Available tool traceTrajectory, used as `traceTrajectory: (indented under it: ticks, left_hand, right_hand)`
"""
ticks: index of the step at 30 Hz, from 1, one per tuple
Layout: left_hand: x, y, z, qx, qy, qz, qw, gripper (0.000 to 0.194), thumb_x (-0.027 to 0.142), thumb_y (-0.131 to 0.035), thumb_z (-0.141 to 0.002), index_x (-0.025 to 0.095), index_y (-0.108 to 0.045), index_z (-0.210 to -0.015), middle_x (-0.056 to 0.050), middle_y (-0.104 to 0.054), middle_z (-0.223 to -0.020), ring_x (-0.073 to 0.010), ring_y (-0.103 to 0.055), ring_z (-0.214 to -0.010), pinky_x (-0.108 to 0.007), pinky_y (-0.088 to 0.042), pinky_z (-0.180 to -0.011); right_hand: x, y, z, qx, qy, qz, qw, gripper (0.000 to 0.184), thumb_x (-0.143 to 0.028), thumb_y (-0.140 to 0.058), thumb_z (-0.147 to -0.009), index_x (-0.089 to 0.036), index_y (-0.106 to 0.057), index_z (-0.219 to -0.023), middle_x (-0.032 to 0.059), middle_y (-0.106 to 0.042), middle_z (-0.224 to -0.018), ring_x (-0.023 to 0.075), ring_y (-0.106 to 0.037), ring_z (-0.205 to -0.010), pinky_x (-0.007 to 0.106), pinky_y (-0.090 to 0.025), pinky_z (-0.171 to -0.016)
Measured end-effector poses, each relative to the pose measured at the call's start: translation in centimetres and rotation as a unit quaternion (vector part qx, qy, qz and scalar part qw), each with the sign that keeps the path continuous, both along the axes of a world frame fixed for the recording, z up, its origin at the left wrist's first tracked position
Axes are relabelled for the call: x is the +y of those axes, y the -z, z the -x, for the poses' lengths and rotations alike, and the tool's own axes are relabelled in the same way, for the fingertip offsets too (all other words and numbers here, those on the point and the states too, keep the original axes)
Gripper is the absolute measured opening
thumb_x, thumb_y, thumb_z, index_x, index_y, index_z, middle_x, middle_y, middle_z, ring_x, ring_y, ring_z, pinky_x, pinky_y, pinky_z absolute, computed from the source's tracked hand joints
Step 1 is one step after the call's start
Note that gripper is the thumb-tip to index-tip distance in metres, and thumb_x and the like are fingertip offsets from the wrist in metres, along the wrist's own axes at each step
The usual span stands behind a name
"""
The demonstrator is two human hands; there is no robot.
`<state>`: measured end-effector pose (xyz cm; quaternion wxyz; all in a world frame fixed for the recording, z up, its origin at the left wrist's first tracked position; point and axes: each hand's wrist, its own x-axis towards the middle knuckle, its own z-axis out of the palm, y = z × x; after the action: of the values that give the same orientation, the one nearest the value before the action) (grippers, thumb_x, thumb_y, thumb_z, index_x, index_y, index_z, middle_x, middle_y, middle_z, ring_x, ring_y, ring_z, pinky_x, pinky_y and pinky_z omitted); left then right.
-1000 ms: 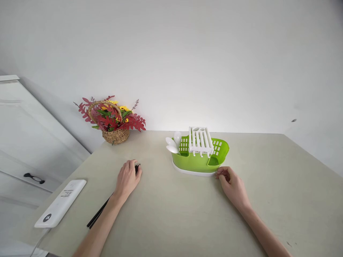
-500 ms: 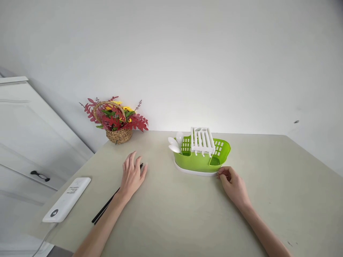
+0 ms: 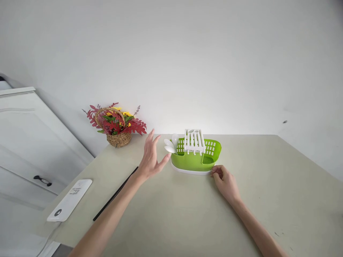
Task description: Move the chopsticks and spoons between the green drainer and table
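A green plastic cutlery holder (image 3: 191, 163) with a white slatted top rack (image 3: 194, 141) stands upright on a white base tray (image 3: 184, 171). Several white spoons (image 3: 169, 145) lean out of its left compartment, bowls up. Just left of the spoons, my left hand (image 3: 151, 157) is raised with fingers spread and nothing in it; the thumb tip comes close to the lowest spoon. My right hand (image 3: 226, 182) has its curled fingers at the right end of the base tray, pinching its edge. Black chopsticks (image 3: 115, 194) lie on the table beside my left forearm.
A wicker basket (image 3: 119, 140) of artificial red and yellow flowers stands at the back left. Near the left edge of the table (image 3: 182, 214) lies a white power strip (image 3: 71, 200) with a cable. A white cabinet (image 3: 32, 142) is left of the table; a wall rises behind.
My left hand has lifted away from the chopsticks and moved right and farther back toward the spoons. The chopsticks show more fully now. My right hand stays at the base tray; the view has shifted slightly.
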<state>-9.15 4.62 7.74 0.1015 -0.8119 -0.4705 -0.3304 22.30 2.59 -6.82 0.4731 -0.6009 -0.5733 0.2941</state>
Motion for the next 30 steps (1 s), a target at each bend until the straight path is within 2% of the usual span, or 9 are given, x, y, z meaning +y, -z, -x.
traceTrajectory:
  ticks: [10,15,17,22,26,30]
  left_hand:
    - [5.1,-2.0,-3.5,0.054,0.029,0.069,0.996,0.073,0.04,-0.07,-0.09,0.02,-0.037,-0.152,-0.021,-0.044,-0.16,-0.0363,-0.034,-0.156,-0.057,-0.032,-0.125]
    - [6.8,-3.1,-5.0,0.109,0.031,0.096,0.989,0.064,0.03,-0.071,-0.086,0.017,-0.047,-0.144,-0.019,-0.059,-0.147,-0.035,-0.057,-0.137,-0.052,-0.043,-0.116]
    - [7.1,-3.1,-5.3,0.123,0.019,0.107,0.986,0.054,0.027,-0.069,-0.086,0.017,-0.054,-0.137,-0.017,-0.064,-0.139,-0.0339,-0.062,-0.128,-0.05,-0.047,-0.111]
    - [7.1,-2.5,-5.7,0.117,-0.001,0.092,0.989,0.03,0.023,-0.068,-0.085,0.019,-0.065,-0.115,-0.014,-0.062,-0.12,-0.0308,-0.064,-0.115,-0.045,-0.053,-0.101]
    - [6.7,-2.1,-5.9,0.098,-0.011,0.064,0.993,0.024,0.022,-0.067,-0.086,0.019,-0.066,-0.11,-0.012,-0.058,-0.115,-0.0295,-0.064,-0.108,-0.044,-0.055,-0.096]
    - [6.2,-1.8,-6.2,0.09,-0.04,0.07,0.993,0.021,0.023,-0.065,-0.089,0.019,-0.066,-0.11,-0.011,-0.057,-0.117,-0.0245,-0.067,-0.089,-0.042,-0.055,-0.09]
  right_hand:
    - [0.1,-0.1,0.0,0.005,-0.002,-0.008,1.0,0.016,-0.032,-0.048,-0.082,-0.025,-0.059,-0.092,0.0014,-0.073,-0.089,0.0211,-0.067,-0.079,0.034,-0.05,-0.078]
    - [0.2,0.1,0.0,0.004,-0.005,-0.013,1.0,0.015,-0.031,-0.047,-0.084,-0.025,-0.059,-0.092,0.0019,-0.072,-0.088,0.0214,-0.067,-0.079,0.035,-0.05,-0.078]
    - [0.2,0.1,0.0,0.004,-0.006,-0.014,1.0,0.015,-0.032,-0.047,-0.084,-0.025,-0.059,-0.091,0.002,-0.072,-0.088,0.0215,-0.067,-0.079,0.035,-0.05,-0.078]
    - [0.2,0.1,0.0,0.004,-0.006,-0.015,1.0,0.016,-0.032,-0.047,-0.083,-0.026,-0.059,-0.092,0.0014,-0.072,-0.088,0.0215,-0.068,-0.079,0.034,-0.05,-0.078]
    - [0.1,0.1,0.0,0.003,-0.007,-0.014,1.0,0.017,-0.032,-0.047,-0.083,-0.025,-0.059,-0.092,0.0024,-0.073,-0.089,0.0218,-0.068,-0.081,0.035,-0.05,-0.078]
    - [0.1,0.1,-0.1,-0.001,-0.008,-0.011,1.0,0.017,-0.032,-0.047,-0.083,-0.025,-0.059,-0.093,0.0022,-0.073,-0.089,0.0217,-0.068,-0.081,0.035,-0.05,-0.079]
